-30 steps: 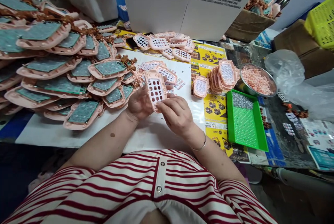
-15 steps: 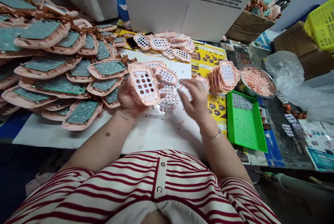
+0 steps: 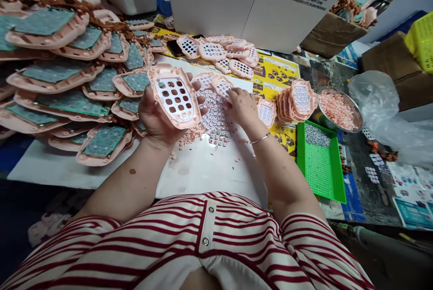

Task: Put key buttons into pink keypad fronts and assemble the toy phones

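A pink plastic shell [image 3: 175, 97] with a white inset and rows of square holes rests in my left hand [image 3: 157, 123], tilted toward me. The fingers wrap behind it and the thumb lies along its left edge. Beyond it, my right hand [image 3: 244, 108] reaches over a scatter of small square key buttons [image 3: 216, 121], its fingers curled down at their right side. What those fingertips hold, if anything, is hidden. Another pink shell [image 3: 222, 87] lies just past the fingertips. Small pink pieces [image 3: 191, 134] are spread below the held shell.
Pink shells with green circuit boards [image 3: 104, 141] are piled at left. More perforated shells [image 3: 211, 51] lie before a white carton [image 3: 216, 6]. At right are stacked shells [image 3: 299, 100], a metal bowl [image 3: 338, 109] of pink pieces, a green tray [image 3: 320, 168] and clear plastic bags [image 3: 375, 96].
My right hand has moved forward and left, down onto the buttons. My left hand has shifted left and slightly up with the shell. The view has tipped down a little.
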The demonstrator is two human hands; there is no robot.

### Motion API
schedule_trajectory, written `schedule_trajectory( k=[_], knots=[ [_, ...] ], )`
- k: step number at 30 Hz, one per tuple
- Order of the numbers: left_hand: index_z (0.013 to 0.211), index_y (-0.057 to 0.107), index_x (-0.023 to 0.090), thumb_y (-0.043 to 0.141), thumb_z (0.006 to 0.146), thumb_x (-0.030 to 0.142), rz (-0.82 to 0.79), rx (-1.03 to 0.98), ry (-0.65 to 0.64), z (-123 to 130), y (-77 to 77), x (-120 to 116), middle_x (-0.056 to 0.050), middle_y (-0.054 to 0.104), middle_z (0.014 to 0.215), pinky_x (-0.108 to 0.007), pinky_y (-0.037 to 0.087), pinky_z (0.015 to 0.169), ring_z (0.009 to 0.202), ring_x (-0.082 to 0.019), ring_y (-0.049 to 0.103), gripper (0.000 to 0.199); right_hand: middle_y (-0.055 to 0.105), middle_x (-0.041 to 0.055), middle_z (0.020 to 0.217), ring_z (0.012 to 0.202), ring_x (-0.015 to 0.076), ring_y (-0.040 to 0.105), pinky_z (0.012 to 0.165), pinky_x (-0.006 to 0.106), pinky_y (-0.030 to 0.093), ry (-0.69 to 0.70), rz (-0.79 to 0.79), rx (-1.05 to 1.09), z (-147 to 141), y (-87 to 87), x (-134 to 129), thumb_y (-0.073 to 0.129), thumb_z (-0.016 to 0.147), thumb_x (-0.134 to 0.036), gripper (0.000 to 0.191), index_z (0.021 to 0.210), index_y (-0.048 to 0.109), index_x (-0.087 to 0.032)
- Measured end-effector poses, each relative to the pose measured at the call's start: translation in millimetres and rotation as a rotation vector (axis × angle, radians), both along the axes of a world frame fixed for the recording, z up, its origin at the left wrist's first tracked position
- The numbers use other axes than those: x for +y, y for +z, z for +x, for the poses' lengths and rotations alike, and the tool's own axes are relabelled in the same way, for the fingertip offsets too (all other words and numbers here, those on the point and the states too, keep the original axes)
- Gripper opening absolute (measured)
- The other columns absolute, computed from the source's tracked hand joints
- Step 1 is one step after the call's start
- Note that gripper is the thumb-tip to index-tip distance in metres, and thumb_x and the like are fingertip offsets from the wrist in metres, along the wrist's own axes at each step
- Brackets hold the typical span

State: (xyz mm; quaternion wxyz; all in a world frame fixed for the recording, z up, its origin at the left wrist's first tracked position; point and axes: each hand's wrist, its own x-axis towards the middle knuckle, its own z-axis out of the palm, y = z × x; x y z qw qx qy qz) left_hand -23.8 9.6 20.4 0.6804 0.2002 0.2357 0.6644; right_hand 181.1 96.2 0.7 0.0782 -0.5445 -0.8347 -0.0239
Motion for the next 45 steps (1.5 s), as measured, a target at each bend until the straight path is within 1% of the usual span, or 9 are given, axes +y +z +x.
schedule_trajectory(
  k=[5, 12, 21, 28, 31, 34, 37, 41, 45],
  knots=[
    [0.129, 0.060, 0.030, 0.050, 0.087, 0.065, 0.026, 0.019, 0.098, 6, 0.2, 1, -0.008, 0.069, 0.120, -0.041, 0.060, 0.085, 0.128, -0.032, 0.057, 0.056, 0.072, 0.0138, 0.104, 0.095, 0.0255, 0.063, 0.086, 0.040, 0.047, 0.090, -0.155, 0.196, 24, 7.1, -51, 0.050, 0.098, -0.029, 0.026, 0.107, 0.071, -0.016],
    [0.131, 0.059, 0.026, 0.047, 0.088, 0.066, -0.001, 0.028, 0.059, 11, -1.7, 2, -0.011, 0.069, 0.119, -0.041, 0.060, 0.084, 0.125, -0.032, 0.059, 0.060, 0.057, 0.0223, 0.134, 0.123, 0.0331, 0.052, 0.103, 0.052, 0.045, 0.154, -0.083, 0.191, 19, -23.6, -110, 0.056, 0.095, -0.037, 0.037, 0.121, 0.063, -0.012],
    [0.131, 0.060, 0.028, 0.046, 0.091, 0.060, -0.033, -0.029, 0.065, 10, -5.6, 4, -0.010, 0.070, 0.116, -0.041, 0.060, 0.085, 0.119, -0.030, 0.063, 0.053, 0.064, 0.0185, 0.124, 0.116, 0.0308, 0.054, 0.098, 0.047, 0.045, 0.255, -0.089, 0.128, 2, -15.5, -100, 0.051, 0.097, -0.028, 0.039, 0.132, 0.055, -0.011],
    [0.132, 0.057, 0.029, 0.062, 0.084, 0.050, 0.090, -0.161, 0.065, 10, -14.4, 8, -0.008, 0.069, 0.118, -0.039, 0.059, 0.082, 0.118, -0.030, 0.064, 0.052, 0.068, 0.0111, 0.088, 0.081, 0.0234, 0.057, 0.068, 0.037, 0.040, 0.329, -0.140, -0.153, -2, 18.0, -110, 0.052, 0.091, -0.012, 0.018, 0.092, 0.069, -0.017],
    [0.128, 0.060, 0.026, 0.063, 0.082, 0.050, 0.120, -0.100, 0.012, 11, -15.7, 6, -0.008, 0.071, 0.114, -0.041, 0.059, 0.083, 0.118, -0.031, 0.063, 0.052, 0.067, 0.0050, 0.081, 0.073, 0.0182, 0.058, 0.064, 0.033, 0.042, 0.314, -0.130, 0.173, 19, 35.4, -111, 0.054, 0.091, -0.013, 0.018, 0.087, 0.069, -0.021],
    [0.124, 0.062, 0.022, 0.066, 0.077, 0.053, 0.105, -0.021, -0.082, 16, -16.2, 1, -0.011, 0.073, 0.108, -0.045, 0.059, 0.084, 0.118, -0.035, 0.063, 0.056, 0.068, 0.0029, 0.088, 0.080, 0.0171, 0.063, 0.071, 0.034, 0.052, 0.268, 0.085, 0.684, 24, 46.9, -111, 0.058, 0.093, -0.020, 0.010, 0.092, 0.067, -0.024],
    [0.122, 0.064, 0.019, 0.069, 0.072, 0.052, 0.083, 0.002, -0.184, 23, -18.7, -5, -0.013, 0.073, 0.109, -0.050, 0.057, 0.088, 0.121, -0.038, 0.061, 0.060, 0.071, 0.0040, 0.097, 0.091, 0.0186, 0.067, 0.080, 0.038, 0.057, 0.320, 0.275, 0.857, 9, 42.7, -112, 0.055, 0.095, -0.020, 0.013, 0.100, 0.066, -0.026],
    [0.117, 0.066, 0.019, 0.070, 0.071, 0.043, 0.037, -0.018, -0.201, 29, -24.8, -10, -0.011, 0.073, 0.110, -0.049, 0.054, 0.097, 0.122, -0.036, 0.061, 0.053, 0.072, 0.0081, 0.111, 0.107, 0.0193, 0.068, 0.092, 0.039, 0.060, 0.513, 0.372, 0.724, -12, 22.4, -107, 0.046, 0.098, -0.016, 0.032, 0.122, 0.065, -0.027],
    [0.106, 0.068, 0.017, 0.073, 0.067, 0.041, -0.028, -0.017, -0.208, 29, -27.9, -11, -0.008, 0.075, 0.097, -0.042, 0.056, 0.091, 0.109, -0.031, 0.068, 0.046, 0.072, 0.0103, 0.113, 0.111, 0.0187, 0.068, 0.093, 0.038, 0.061, 0.567, 0.387, 0.624, -15, 12.2, -101, 0.043, 0.100, -0.018, 0.030, 0.116, 0.068, -0.022]
  ],
)
